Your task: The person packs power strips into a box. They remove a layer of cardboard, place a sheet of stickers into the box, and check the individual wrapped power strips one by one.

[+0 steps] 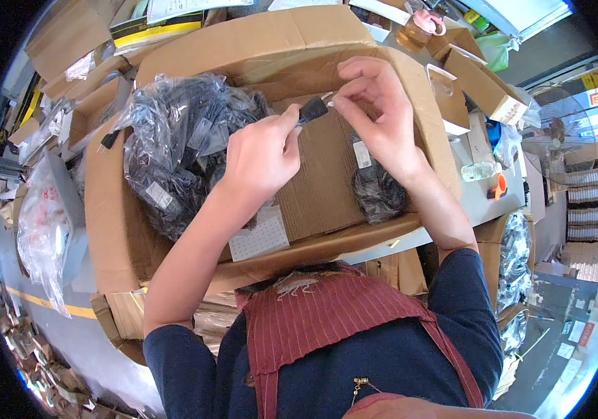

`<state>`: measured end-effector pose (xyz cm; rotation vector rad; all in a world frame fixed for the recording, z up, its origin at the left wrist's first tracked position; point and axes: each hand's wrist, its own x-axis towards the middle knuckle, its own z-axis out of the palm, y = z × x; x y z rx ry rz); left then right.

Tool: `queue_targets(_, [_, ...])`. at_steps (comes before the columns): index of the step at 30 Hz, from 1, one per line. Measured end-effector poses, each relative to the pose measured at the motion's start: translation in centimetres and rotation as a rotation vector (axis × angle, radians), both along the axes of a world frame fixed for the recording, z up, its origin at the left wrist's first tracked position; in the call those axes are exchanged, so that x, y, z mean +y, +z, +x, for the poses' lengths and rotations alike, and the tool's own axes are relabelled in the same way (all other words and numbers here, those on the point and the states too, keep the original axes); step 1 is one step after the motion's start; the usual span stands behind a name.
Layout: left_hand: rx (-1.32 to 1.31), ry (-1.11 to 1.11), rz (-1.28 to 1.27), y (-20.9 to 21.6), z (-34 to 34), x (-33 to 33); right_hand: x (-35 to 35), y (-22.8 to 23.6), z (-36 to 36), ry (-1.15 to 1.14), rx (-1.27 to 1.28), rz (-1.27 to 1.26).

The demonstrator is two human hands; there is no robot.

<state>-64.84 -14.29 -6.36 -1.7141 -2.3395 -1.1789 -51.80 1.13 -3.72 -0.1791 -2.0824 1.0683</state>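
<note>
Above the open cardboard box (pixel 112 230), my left hand (pixel 262 150) grips a small black block (pixel 313 109) that looks like a plug or adapter. The fingers of my right hand (pixel 380 112) are pinched at the block's right end, on a tiny pale piece (pixel 331 103) too small to identify. Inside the box, a heap of black items in clear plastic bags (pixel 187 133) fills the left side. One bagged black item (pixel 380 195) with a white label rests at the right. A white sheet with rows of small marks (pixel 260 234) lies by the near wall.
A black plug with prongs (pixel 109 140) sticks out over the box's left edge. On the right stand smaller cartons (pixel 477 87), a clear bottle (pixel 480 171), an orange-handled tool (pixel 498 187) and a fan (pixel 557 133). A jug with pink lid (pixel 419 29) stands behind.
</note>
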Motion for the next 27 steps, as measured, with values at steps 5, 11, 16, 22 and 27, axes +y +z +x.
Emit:
queue_targets(5, [0.006,0.017,-0.023,0.3,0.1,-0.1,-1.0,0.2,-0.1,0.027,-0.011,-0.003])
queue_targets(11, [0.005,0.02,-0.039,0.1,0.1,0.0,-1.7,0.5,-0.3,-0.029,-0.019,0.181])
queue_targets(16, [0.003,0.015,-0.072,0.1,-0.1,-0.1,-2.1,0.4,-0.5,-0.07,-0.005,0.266])
queue_targets(22, [0.013,0.0,-0.07,0.0,-0.1,-0.1,-2.8,0.3,-0.6,-0.145,-0.05,0.345])
queue_targets(27, [0.034,0.0,-0.097,-0.1,-0.3,-0.2,-3.1,0.1,-0.8,-0.203,-0.077,0.45])
